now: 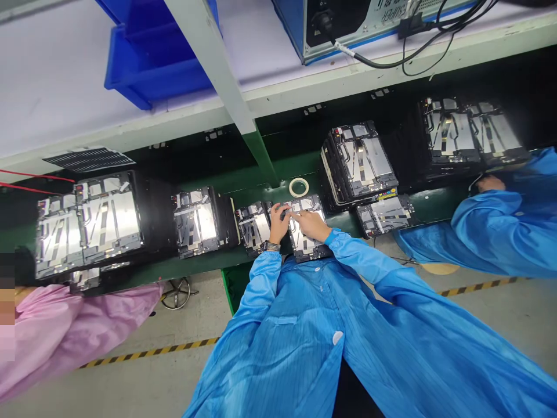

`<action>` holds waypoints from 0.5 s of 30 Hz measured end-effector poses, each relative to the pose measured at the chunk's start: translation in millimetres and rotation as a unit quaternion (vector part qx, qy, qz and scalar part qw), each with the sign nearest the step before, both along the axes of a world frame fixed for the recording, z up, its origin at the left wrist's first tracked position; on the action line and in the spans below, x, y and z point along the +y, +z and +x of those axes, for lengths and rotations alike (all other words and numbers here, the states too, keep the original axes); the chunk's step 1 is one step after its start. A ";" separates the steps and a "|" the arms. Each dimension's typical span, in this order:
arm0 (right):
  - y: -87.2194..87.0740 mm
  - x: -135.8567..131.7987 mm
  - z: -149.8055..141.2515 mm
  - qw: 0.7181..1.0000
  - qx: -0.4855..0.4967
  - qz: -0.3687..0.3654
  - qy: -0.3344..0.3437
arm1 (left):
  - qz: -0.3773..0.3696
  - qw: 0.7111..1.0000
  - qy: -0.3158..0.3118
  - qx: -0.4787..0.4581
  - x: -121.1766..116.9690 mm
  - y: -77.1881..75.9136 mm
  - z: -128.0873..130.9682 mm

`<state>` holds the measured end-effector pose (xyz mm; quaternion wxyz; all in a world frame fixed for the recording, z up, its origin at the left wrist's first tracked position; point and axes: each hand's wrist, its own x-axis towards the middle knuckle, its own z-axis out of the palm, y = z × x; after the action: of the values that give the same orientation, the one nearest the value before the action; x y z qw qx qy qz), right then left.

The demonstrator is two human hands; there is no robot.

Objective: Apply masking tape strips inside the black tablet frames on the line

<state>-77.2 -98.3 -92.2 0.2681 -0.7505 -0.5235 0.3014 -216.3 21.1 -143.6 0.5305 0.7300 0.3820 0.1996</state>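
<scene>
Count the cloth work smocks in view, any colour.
3: the camera wearer's bright blue striped smock at bottom centre, a co-worker's blue smock at right, and a co-worker's pink smock at lower left. Others may be out of frame.

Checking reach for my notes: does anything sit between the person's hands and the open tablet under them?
Nothing visible does. The right hand rests directly on the open tablet, and the left hand is at its edge, with the next tablet beside it.
</scene>
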 end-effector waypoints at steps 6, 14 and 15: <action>5.1 -2.6 21.2 0.999 -0.032 0.005 0.022 | -0.002 1.000 -0.021 -0.006 7.4 3.8 2.8; -5.0 -94.4 7.0 0.961 -0.034 0.069 -0.267 | -0.051 0.998 0.031 -0.016 -5.1 15.8 -4.9; -10.9 -106.1 2.9 0.957 -0.021 0.057 -0.283 | -0.069 0.996 0.057 -0.008 -16.4 15.5 -10.3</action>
<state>-74.3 -204.4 -103.2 0.3735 -0.8578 -0.3113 0.1666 -226.6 4.7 -128.1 0.5703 0.6672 0.4312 0.2090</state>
